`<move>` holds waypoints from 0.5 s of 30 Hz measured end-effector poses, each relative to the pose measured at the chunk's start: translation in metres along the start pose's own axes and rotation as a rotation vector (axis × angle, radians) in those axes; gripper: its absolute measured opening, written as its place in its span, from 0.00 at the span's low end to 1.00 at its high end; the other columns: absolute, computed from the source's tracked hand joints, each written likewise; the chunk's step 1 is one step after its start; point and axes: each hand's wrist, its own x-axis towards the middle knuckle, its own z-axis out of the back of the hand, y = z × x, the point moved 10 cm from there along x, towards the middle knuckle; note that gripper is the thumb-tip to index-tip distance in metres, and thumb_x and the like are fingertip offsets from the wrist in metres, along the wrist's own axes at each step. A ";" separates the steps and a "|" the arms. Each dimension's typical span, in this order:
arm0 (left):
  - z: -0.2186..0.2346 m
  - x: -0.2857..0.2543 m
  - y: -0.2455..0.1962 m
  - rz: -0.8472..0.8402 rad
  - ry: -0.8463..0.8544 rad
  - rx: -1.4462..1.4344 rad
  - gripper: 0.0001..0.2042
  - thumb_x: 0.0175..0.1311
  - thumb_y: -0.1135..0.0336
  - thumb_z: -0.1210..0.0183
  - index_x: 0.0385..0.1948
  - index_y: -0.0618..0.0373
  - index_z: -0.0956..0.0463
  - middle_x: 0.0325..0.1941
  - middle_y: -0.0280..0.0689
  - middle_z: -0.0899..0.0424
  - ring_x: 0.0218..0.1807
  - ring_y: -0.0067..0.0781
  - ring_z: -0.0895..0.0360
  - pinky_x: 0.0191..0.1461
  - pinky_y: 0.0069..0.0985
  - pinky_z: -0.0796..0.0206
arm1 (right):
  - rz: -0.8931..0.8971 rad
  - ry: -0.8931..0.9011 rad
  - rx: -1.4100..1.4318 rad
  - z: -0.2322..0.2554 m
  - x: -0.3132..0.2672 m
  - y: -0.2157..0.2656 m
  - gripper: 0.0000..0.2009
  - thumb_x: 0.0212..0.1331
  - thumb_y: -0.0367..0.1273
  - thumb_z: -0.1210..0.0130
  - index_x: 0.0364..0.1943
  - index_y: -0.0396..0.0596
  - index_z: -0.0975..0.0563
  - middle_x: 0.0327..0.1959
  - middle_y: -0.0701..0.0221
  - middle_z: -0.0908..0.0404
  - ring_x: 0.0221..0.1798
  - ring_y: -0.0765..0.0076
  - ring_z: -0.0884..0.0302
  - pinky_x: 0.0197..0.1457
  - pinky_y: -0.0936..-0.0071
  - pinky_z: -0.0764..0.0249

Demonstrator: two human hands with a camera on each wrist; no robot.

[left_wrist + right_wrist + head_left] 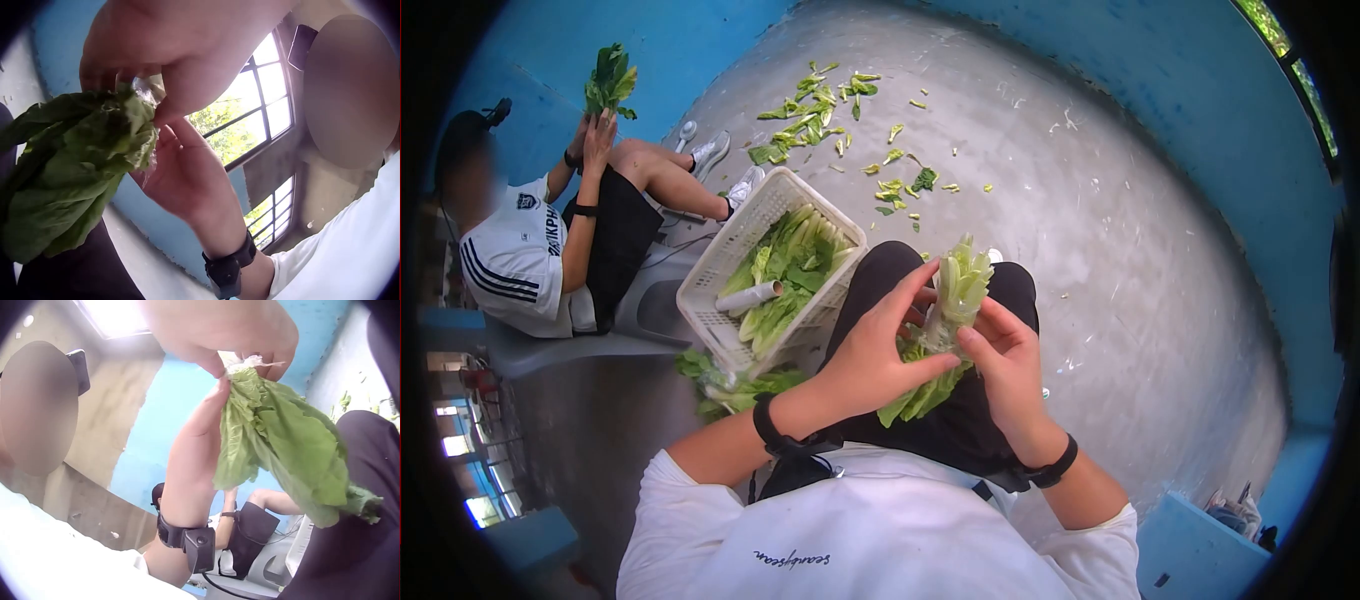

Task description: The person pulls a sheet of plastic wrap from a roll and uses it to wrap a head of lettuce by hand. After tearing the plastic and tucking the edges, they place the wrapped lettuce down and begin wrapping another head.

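Over the lap, a bunch of leafy lettuce (963,285) is held stem ends up, its green leaves hanging below. Clear plastic film (941,330) is wrapped about its middle. My left hand (887,345) grips the bunch from the left, fingers behind it and thumb across the front. From the other side my right hand (1012,375) holds it, with the thumb at the film and fingers behind. In the left wrist view the lettuce leaves (69,162) droop under the hands. Shiny film edges show at the fingers in the right wrist view.
A white plastic basket (856,228) of lettuce stands to the left, a pale roll (750,297) lying in it. More leafy greens (745,392) lie beside the basket. Loose leaves (805,125) litter the floor ahead. Another seated person (535,235) holds up greens (609,80).
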 end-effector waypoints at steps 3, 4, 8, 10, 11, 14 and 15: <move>0.002 0.003 0.018 -0.080 0.042 -0.142 0.54 0.51 0.65 0.24 0.78 0.52 0.54 0.74 0.44 0.38 0.74 0.40 0.37 0.73 0.34 0.42 | -0.004 0.129 0.049 -0.010 -0.001 0.009 0.24 0.66 0.21 0.43 0.66 0.32 0.30 0.59 0.61 0.19 0.62 0.70 0.22 0.65 0.72 0.26; 0.001 0.004 0.022 -0.098 0.057 -0.178 0.54 0.51 0.66 0.24 0.78 0.55 0.55 0.78 0.44 0.43 0.78 0.39 0.42 0.76 0.34 0.45 | -0.008 0.175 0.071 -0.013 -0.002 0.010 0.24 0.66 0.21 0.43 0.66 0.32 0.30 0.59 0.61 0.19 0.62 0.70 0.22 0.65 0.72 0.27; -0.028 -0.004 0.033 0.039 0.307 -0.310 0.52 0.54 0.66 0.26 0.78 0.56 0.55 0.82 0.43 0.51 0.80 0.34 0.48 0.79 0.35 0.51 | -0.032 0.263 -0.032 -0.016 -0.004 0.002 0.21 0.64 0.23 0.41 0.62 0.34 0.26 0.59 0.62 0.19 0.61 0.70 0.22 0.64 0.71 0.26; -0.029 -0.002 0.038 0.086 0.253 -0.255 0.42 0.56 0.65 0.28 0.73 0.58 0.43 0.71 0.42 0.34 0.71 0.33 0.33 0.73 0.33 0.40 | 0.002 0.192 -0.188 -0.011 -0.002 0.002 0.19 0.63 0.24 0.38 0.58 0.36 0.22 0.57 0.62 0.18 0.59 0.69 0.20 0.62 0.71 0.25; -0.028 -0.001 0.037 0.111 0.226 -0.227 0.39 0.57 0.63 0.28 0.70 0.58 0.39 0.65 0.43 0.27 0.66 0.33 0.29 0.70 0.32 0.37 | 0.099 0.152 -0.353 -0.008 -0.002 0.011 0.17 0.61 0.24 0.37 0.56 0.37 0.20 0.55 0.62 0.17 0.57 0.69 0.19 0.60 0.71 0.25; -0.016 0.003 0.031 0.103 0.116 -0.116 0.33 0.57 0.62 0.29 0.64 0.61 0.32 0.56 0.42 0.19 0.58 0.32 0.22 0.64 0.30 0.32 | 0.284 0.051 -0.668 -0.001 -0.001 0.031 0.13 0.58 0.26 0.35 0.48 0.39 0.16 0.49 0.62 0.16 0.51 0.67 0.18 0.57 0.71 0.24; -0.011 0.005 0.028 0.086 0.078 -0.074 0.32 0.57 0.62 0.28 0.62 0.62 0.31 0.54 0.42 0.18 0.57 0.31 0.21 0.62 0.30 0.31 | 0.273 0.028 -0.659 0.004 0.000 0.032 0.13 0.57 0.26 0.34 0.47 0.39 0.16 0.48 0.62 0.16 0.50 0.67 0.18 0.57 0.72 0.25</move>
